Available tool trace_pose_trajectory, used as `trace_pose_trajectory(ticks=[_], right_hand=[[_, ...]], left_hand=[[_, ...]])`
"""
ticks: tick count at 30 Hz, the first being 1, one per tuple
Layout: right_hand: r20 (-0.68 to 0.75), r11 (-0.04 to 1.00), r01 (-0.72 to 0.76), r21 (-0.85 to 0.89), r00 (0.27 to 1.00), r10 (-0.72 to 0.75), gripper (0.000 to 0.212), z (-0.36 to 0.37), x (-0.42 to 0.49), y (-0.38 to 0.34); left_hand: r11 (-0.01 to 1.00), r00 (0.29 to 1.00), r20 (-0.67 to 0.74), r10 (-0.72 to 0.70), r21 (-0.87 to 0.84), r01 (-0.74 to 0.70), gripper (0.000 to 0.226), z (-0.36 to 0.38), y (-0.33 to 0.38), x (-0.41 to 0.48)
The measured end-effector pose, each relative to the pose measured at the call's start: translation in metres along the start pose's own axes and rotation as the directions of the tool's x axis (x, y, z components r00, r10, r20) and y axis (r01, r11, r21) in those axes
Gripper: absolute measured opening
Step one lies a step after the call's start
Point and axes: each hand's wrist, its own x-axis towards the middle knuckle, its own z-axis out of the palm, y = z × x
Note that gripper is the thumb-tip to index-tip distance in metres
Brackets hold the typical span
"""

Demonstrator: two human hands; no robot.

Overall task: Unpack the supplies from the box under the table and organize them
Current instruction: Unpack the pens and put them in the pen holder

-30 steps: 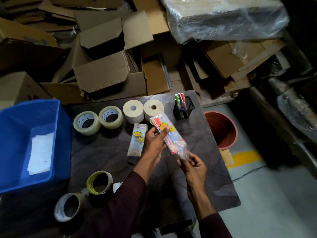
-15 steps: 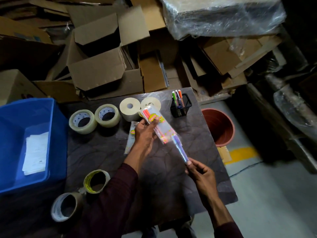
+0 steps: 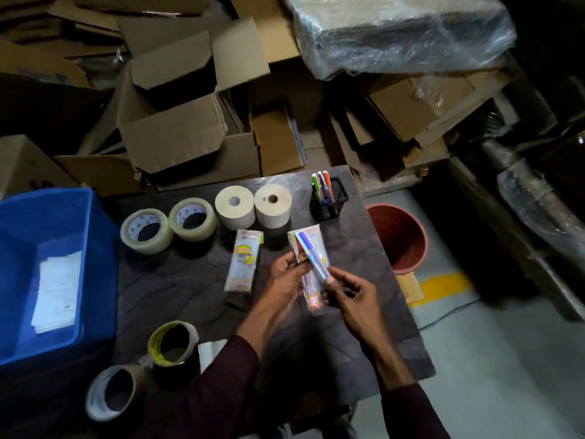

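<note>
Over the dark table (image 3: pixel 373 327), my left hand (image 3: pixel 286 277) holds a clear plastic pen packet (image 3: pixel 311 288) with colourful print. My right hand (image 3: pixel 349 296) pinches a shiny blue-purple pen (image 3: pixel 311 255) that lies across the packet, pointing up and left. A second, flat packet (image 3: pixel 243 259) lies on the table to the left. A black mesh pen holder (image 3: pixel 329 201) with several coloured pens stands at the back right of the table.
Two clear tape rolls (image 3: pixel 147 231) (image 3: pixel 192 219) and two paper rolls (image 3: pixel 235 206) (image 3: pixel 273 205) line the table's back. Two more tape rolls (image 3: pixel 172 343) (image 3: pixel 115 392) sit at the front left. A blue bin (image 3: pixel 95 248) holds papers; a red bucket (image 3: pixel 399 239) stands on the floor at the right. Cardboard boxes (image 3: pixel 177 141) pile up behind.
My right hand pulled the blue-purple pen out of the packet's lower end, then brought it up over the packet. My left hand lowered the packet toward the table.
</note>
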Motion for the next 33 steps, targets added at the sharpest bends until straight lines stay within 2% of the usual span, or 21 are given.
trace_pose_trajectory(ticks=[3, 7, 10, 14, 16, 19, 23, 27, 33], right_hand=[[0.035, 1.000, -0.022, 0.014, 0.999, 0.022, 0.020, 0.001, 0.005, 0.001], [0.068, 0.999, -0.025, -0.028, 0.997, 0.026, 0.014, 0.003, 0.007, 0.002], [0.048, 0.998, -0.049, -0.047, 0.998, 0.051, 0.014, 0.005, 0.013, -0.001], [0.143, 0.992, -0.039, -0.122, 0.988, 0.056, 0.014, 0.001, 0.021, -0.007], [0.156, 0.994, -0.062, -0.092, 0.985, 0.076, 0.016, -0.002, 0.024, -0.008], [0.115, 0.989, -0.133, 0.060, 0.985, 0.126, 0.020, -0.003, 0.027, -0.010], [0.012, 0.976, -0.128, 0.175, 0.992, 0.128, 0.016, -0.007, 0.036, -0.010], [-0.102, 0.986, -0.045, 0.158, 0.993, 0.062, 0.013, -0.022, 0.066, -0.020], [-0.199, 0.995, 0.091, 0.045, 0.977, -0.080, 0.017, -0.038, 0.131, -0.037]], left_hand=[[0.999, 0.998, -0.052, -0.035, -0.035, 0.034, 0.024, -0.003, -0.001, 0.000], [0.999, 0.994, -0.097, -0.048, 0.003, 0.049, 0.030, -0.004, -0.001, 0.000], [0.999, 0.997, -0.067, -0.035, 0.030, 0.037, 0.022, -0.001, 0.005, -0.003], [0.998, 0.999, -0.053, -0.011, 0.055, 0.014, 0.026, 0.003, 0.013, -0.005], [0.999, 0.999, -0.038, 0.001, 0.051, 0.001, 0.025, 0.003, 0.016, -0.008], [1.000, 1.000, 0.003, 0.015, 0.024, -0.015, 0.016, 0.005, 0.021, -0.012], [1.000, 0.999, -0.044, 0.022, 0.015, -0.021, 0.012, 0.008, 0.023, -0.011], [0.999, 0.997, -0.080, -0.004, 0.046, 0.008, 0.015, 0.003, 0.020, -0.005], [1.000, 0.992, -0.123, -0.009, 0.021, 0.011, 0.021, -0.010, 0.016, 0.002]])
